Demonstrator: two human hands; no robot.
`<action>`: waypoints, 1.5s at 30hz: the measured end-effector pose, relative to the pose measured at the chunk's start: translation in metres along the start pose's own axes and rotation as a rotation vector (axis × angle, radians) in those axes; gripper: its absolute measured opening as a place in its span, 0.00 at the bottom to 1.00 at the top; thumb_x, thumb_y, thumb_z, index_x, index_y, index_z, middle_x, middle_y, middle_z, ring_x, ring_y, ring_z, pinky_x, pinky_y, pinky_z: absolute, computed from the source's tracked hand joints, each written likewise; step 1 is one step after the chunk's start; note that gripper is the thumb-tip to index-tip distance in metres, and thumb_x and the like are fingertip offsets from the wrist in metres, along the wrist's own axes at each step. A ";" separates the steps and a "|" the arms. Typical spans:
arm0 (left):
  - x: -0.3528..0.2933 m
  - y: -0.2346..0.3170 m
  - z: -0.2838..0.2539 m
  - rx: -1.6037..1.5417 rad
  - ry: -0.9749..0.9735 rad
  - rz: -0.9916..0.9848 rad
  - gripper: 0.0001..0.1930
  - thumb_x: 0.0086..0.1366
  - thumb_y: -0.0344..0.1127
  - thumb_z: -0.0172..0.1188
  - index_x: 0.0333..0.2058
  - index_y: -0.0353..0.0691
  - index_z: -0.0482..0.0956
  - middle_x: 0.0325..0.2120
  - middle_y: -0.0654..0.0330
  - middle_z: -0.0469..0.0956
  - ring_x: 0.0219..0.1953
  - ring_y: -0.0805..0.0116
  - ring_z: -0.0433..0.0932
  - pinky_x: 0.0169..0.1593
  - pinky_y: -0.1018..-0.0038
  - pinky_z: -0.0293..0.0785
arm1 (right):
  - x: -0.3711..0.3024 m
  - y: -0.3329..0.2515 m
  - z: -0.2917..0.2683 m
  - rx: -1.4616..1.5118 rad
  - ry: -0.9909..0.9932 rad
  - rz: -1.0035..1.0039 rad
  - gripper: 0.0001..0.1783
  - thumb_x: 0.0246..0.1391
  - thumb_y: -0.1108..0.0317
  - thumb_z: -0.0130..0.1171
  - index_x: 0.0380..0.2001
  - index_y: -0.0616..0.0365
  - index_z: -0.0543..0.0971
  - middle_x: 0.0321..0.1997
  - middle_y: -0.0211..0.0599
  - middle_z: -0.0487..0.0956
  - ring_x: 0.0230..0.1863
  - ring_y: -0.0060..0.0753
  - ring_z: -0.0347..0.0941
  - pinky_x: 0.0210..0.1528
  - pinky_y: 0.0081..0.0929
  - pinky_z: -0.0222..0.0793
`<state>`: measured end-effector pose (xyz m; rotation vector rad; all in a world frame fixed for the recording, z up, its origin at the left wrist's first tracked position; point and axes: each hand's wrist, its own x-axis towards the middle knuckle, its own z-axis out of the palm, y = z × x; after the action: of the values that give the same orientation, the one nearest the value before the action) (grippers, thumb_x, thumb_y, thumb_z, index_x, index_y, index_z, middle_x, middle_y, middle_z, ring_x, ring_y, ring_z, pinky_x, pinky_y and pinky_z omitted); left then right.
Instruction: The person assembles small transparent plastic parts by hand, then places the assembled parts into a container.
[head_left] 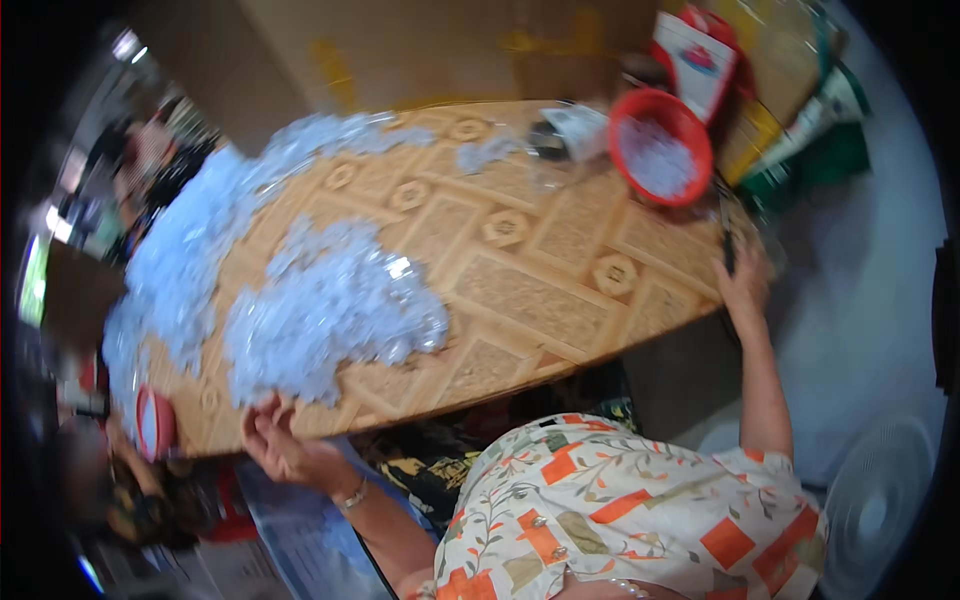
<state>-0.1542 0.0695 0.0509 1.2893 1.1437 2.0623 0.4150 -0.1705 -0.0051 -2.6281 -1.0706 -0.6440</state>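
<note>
My left hand is palm up at the table's near left edge, its fingers loosely curled and apart with nothing visible in them. Just beyond it lies a heap of small, clear bluish plastic pieces, glossy and crumpled-looking. At the table's right edge, my right hand closes around a slim black-handled tool. The tool points away from me, and blur hides its exact kind. Farther along that edge sits a red bowl partly filled with similar pale pieces.
A second bluish pile runs along the far left of the wood-patterned table. Cardboard stands behind it. Green-and-white packaging is at the far right, a fan at lower right. A person's arm is near a small red container at left.
</note>
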 end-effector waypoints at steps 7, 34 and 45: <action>0.080 0.063 0.041 -0.318 0.232 0.177 0.17 0.74 0.43 0.52 0.48 0.33 0.74 0.38 0.52 0.83 0.40 0.67 0.81 0.37 0.77 0.77 | 0.026 0.007 0.006 0.145 -0.299 0.138 0.26 0.60 0.62 0.55 0.60 0.59 0.72 0.51 0.54 0.78 0.54 0.59 0.73 0.53 0.45 0.70; 0.024 -0.017 0.150 -0.113 -0.564 0.852 0.20 0.51 0.25 0.68 0.45 0.36 0.77 0.39 0.57 0.81 0.41 0.58 0.80 0.43 0.67 0.79 | 0.107 -0.391 -0.036 0.883 -0.075 -0.950 0.20 0.57 0.78 0.56 0.54 0.59 0.75 0.47 0.50 0.80 0.47 0.50 0.80 0.48 0.33 0.74; 0.004 -0.043 0.154 -0.187 -0.738 0.728 0.14 0.58 0.30 0.61 0.43 0.33 0.79 0.43 0.53 0.80 0.44 0.57 0.79 0.49 0.64 0.80 | 0.177 -0.632 0.065 0.940 0.086 -1.213 0.15 0.58 0.71 0.57 0.49 0.48 0.79 0.40 0.39 0.81 0.39 0.46 0.79 0.39 0.40 0.75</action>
<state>-0.0220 0.1595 0.0516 2.3093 0.1461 1.7416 0.1010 0.4071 0.0519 -0.9983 -2.1768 -0.2608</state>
